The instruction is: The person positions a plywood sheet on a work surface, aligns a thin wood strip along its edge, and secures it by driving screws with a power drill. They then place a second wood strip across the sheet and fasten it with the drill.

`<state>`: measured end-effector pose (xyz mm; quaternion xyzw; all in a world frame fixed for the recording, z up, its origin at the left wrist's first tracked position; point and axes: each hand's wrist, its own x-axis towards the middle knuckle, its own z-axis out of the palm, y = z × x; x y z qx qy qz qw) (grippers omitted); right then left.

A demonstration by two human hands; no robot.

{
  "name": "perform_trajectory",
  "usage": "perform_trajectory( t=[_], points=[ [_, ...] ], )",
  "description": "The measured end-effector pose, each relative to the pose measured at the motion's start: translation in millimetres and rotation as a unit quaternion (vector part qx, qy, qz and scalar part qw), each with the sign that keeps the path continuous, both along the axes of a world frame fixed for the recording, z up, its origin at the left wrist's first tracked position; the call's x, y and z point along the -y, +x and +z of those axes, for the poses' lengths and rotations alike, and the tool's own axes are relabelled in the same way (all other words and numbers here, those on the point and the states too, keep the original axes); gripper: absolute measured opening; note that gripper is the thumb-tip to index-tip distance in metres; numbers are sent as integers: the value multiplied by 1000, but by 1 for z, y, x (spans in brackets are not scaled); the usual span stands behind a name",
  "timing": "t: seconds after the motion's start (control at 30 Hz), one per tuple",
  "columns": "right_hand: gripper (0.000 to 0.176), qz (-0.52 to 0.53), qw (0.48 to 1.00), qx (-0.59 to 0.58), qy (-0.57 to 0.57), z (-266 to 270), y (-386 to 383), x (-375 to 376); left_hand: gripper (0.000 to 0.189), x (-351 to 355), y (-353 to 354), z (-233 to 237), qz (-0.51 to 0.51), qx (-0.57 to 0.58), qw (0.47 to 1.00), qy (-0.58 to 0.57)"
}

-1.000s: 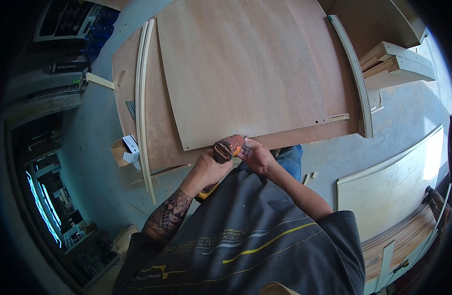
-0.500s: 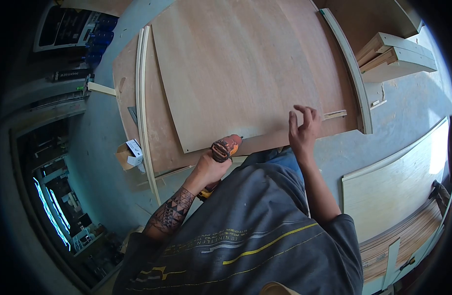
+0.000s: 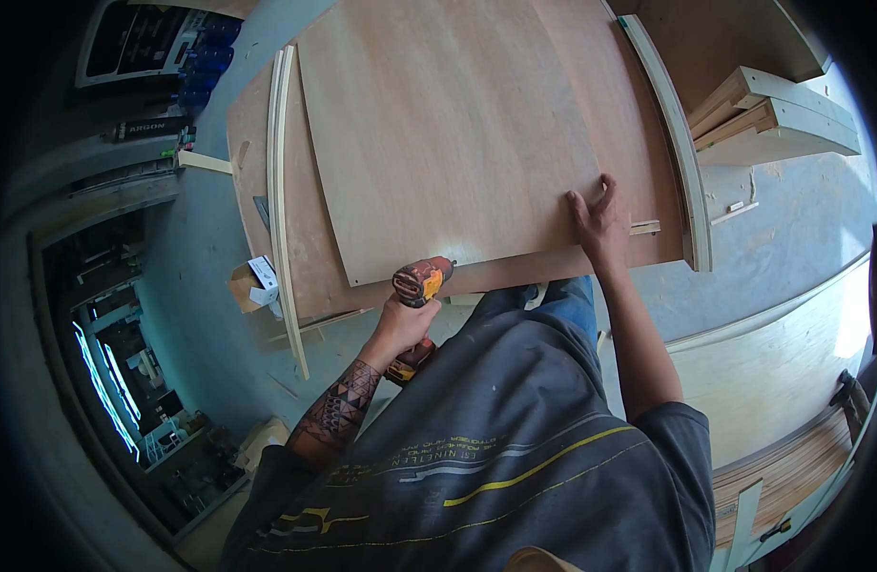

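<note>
My left hand (image 3: 402,329) is wrapped round the grip of a red and yellow cordless impact driver (image 3: 422,281). Its nose points right, at the near edge of a thin plywood sheet (image 3: 438,143), where a small dark tip shows. At the sheet's near right corner, my right hand (image 3: 605,229) rests with its fingers apart, thumb and fingertips on the wood. Underneath lies a larger, redder plywood panel (image 3: 639,124), which sticks out past the sheet on both sides. Whether a screw sits at the driver's tip is too small to tell.
Long wooden strips (image 3: 282,191) run along the left, and a thick batten (image 3: 667,124) borders the right. A small open cardboard box (image 3: 254,284) is at the left. Stacked wooden pieces (image 3: 772,119) stand at the upper right. A pale board (image 3: 772,372) lies lower right.
My right hand has come down from above the wood onto the sheet's corner. My left hand and the impact driver have shifted slightly left. The whole view has moved a little.
</note>
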<state>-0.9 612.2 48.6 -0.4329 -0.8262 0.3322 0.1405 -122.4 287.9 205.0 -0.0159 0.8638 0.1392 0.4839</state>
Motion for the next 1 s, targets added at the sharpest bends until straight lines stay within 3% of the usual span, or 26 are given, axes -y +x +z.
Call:
perform_trajectory(
  t=[0.23,0.37,0.43,0.47,0.53,0.63,0.7,0.73,0.77,0.8,0.83,0.87,0.9,0.93,1.0],
  points=[
    [65,13,999,-26,18,-5,6,1,30,12,24,-18,-7,-146,985,87],
    [67,49,997,-54,13,-10,9,-2,26,-7,20,1,91,-51,991,84],
    [69,67,996,-60,8,-8,12,-5,28,-3,23,-7,76,-60,990,101],
    [69,63,996,-43,-51,-3,12,-6,30,-1,25,-7,92,-54,988,110],
    [70,76,991,-96,-54,-28,16,-9,34,12,31,-11,109,-59,983,136],
    [72,87,988,-76,-103,-50,23,-21,34,44,23,-4,118,-85,975,166],
    [73,103,986,-66,-115,-60,25,-32,33,84,14,-14,142,-224,929,258],
    [72,110,991,-51,-59,-68,25,-39,33,104,0,1,170,-223,928,244],
    [68,95,988,-64,-106,-55,21,-36,39,124,-17,17,195,-220,927,231],
    [72,86,976,-156,-122,-92,21,-47,43,149,-30,7,215,-327,880,268],
    [80,54,992,1,115,-91,18,-49,47,173,-46,12,294,-296,867,272],
    [83,35,986,90,139,-60,13,-38,47,185,-65,41,323,-311,871,200],
    [85,10,970,178,165,-26,2,-20,47,212,-82,24,343,-340,848,217],
    [80,37,969,147,195,-7,-6,-4,41,247,-106,-27,329,-415,819,223],
    [74,90,966,94,224,2,-32,21,43,278,-133,-54,383,-476,714,343]
  ],
)
